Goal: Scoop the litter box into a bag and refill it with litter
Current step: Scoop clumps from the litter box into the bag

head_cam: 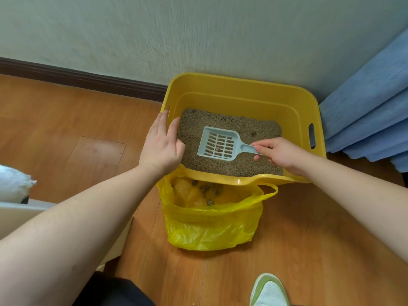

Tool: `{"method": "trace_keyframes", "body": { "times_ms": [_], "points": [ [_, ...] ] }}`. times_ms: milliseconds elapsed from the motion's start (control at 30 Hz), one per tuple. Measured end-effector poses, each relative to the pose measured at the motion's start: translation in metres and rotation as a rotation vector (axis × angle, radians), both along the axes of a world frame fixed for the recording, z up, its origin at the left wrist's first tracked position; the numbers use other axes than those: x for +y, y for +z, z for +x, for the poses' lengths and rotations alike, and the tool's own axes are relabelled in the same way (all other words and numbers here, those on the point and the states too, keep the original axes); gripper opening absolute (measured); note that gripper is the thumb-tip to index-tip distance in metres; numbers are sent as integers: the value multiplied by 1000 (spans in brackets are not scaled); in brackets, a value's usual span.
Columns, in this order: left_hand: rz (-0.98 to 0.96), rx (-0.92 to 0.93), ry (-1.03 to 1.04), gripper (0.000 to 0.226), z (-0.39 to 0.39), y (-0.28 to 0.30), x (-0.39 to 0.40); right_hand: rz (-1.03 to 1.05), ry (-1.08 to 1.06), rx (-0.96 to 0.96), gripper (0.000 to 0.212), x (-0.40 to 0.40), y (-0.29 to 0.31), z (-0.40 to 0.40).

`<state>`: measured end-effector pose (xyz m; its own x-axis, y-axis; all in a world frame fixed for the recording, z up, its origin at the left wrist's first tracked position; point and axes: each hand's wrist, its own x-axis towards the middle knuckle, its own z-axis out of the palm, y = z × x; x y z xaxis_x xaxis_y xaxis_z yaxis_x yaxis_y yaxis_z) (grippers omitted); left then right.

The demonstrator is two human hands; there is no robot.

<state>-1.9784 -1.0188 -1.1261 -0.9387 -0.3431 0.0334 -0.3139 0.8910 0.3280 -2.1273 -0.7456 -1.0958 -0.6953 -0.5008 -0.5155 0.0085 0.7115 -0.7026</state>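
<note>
right hand (277, 154) pinches scoop (217, 144) handle, scoop flat on litter in box (242, 85). left hand (162, 143) flat, fingers straight over box rim. bag (212, 226) sits just below rim. risk: loose pinch tips scoop, clump misses bag.

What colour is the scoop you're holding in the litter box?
Pale blue-grey, with slotted holes; the scoop shows clearly in the head view.
</note>
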Motion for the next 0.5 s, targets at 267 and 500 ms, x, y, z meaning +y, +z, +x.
{"method": "trace_keyframes", "body": {
  "times_ms": [267, 500],
  "points": [
    [-141, -45, -106, 67, 1, 2, 0, -6, 20, -23, 21, 18, 32, 31],
    [-183, -44, -132, 68, 1, 2, 1, 83, 175, 110, 20, 21, 42, 53]
  ]
}}
